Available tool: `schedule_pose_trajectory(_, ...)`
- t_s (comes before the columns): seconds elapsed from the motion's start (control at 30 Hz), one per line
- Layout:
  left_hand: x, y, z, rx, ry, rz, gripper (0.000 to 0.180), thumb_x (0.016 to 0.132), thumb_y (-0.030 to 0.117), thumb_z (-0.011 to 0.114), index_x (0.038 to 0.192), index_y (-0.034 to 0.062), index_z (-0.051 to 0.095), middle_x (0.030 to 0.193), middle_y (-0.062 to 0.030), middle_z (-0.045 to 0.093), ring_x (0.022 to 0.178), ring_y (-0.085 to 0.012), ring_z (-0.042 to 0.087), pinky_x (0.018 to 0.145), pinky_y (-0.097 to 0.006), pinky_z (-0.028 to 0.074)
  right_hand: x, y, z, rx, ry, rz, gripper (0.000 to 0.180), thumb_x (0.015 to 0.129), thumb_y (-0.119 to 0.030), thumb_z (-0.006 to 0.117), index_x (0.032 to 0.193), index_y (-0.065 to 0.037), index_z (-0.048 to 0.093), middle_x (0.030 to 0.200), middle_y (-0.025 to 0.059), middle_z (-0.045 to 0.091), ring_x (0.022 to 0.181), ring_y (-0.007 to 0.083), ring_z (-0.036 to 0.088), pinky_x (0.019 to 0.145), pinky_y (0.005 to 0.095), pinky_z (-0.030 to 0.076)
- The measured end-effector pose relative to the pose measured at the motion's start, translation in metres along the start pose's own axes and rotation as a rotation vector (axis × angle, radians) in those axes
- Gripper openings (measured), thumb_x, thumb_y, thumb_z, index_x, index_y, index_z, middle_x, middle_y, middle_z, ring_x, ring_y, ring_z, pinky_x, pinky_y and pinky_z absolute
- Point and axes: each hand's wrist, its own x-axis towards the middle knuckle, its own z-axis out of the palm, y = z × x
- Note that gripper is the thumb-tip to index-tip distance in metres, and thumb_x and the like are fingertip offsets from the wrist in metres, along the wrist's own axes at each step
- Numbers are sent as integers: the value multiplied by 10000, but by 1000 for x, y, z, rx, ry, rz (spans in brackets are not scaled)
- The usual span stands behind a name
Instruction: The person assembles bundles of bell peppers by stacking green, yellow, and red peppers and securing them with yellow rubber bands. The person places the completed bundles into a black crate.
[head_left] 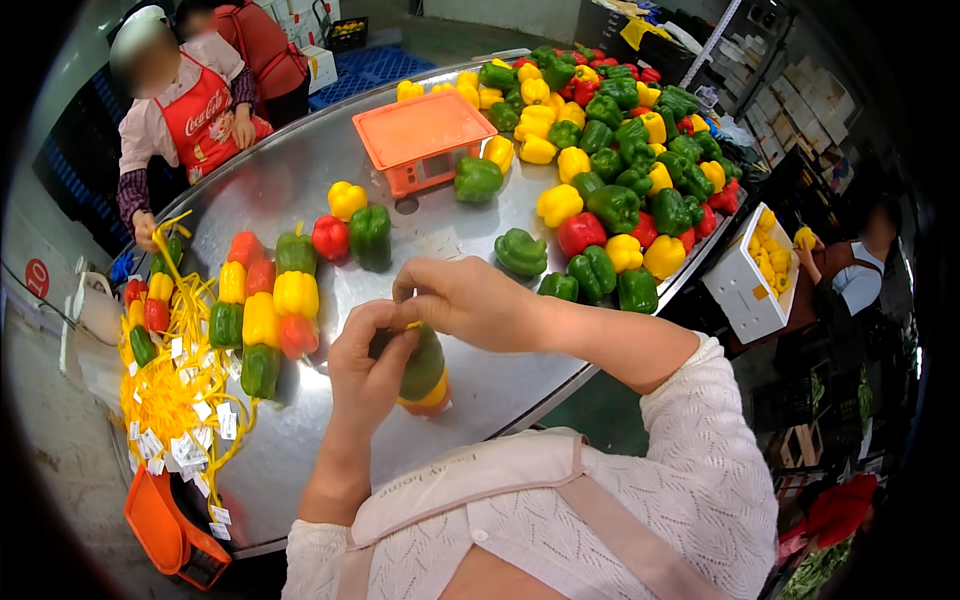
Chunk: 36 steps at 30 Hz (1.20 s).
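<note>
From where I stand, the person's left hand (pixel 368 362) is closed, thumb and fingers pinching the top of an upright pepper stack (pixel 424 372), green over yellow over reddish. The right hand (pixel 458 305) is pinched shut against it; I can't tell what sits between its fingertips. The stack is on the metal bench (pixel 285 465) just below both hands. At nine to ten o'clock lie more three-colour stacks (pixel 262 320); past them, toward nine, is a heap of yellow ties (pixel 165 395) with white tags. Three loose peppers (pixel 371 238) sit at eleven o'clock, an orange scale (pixel 425 130) at twelve, and a big pepper pile (pixel 615 205) from twelve to two. A co-worker in a red apron (pixel 205 115) stands at half past ten, one hand by the ties.
</note>
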Motion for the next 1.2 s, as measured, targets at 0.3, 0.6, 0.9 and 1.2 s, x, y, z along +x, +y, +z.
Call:
schedule_pose_trajectory(0.3,2,-11,-4,-8,89,49,78,942,-36,612,1013,-20,639,994,-19,637,910,-88,571,822,-223,464,-1,9,25,802,99,17,259,943,-38,611,1201,-28,603,986,16,663,877,136,628,743,300,510)
schedule_pose_trajectory(0.6,3,-18,-7,-40,111,37,113,931,0,642,1041,-23,653,1077,-78,659,945,-133,610,846,-255,487,8,17,29,-629,404,-752,271,798,-102,630,1064,-58,606,885,39,621,814,215,621,742,334,507)
schedule_pose_trajectory(0.9,0,-8,-2,-86,74,-50,77,910,-23,662,979,0,639,987,-20,629,904,-90,578,816,-230,471,12,9,10,-621,266,-465,194,836,-141,672,1003,-79,596,827,76,605,743,202,592,656,333,480)
schedule_pose_trajectory(1.2,8,-6,0,124,71,206,87,880,-64,651,944,-5,652,998,-71,654,1008,-191,590,924,-317,458,4,7,0,841,-20,333,167,962,-166,629,1061,-32,630,889,13,625,768,75,553,655,236,435)
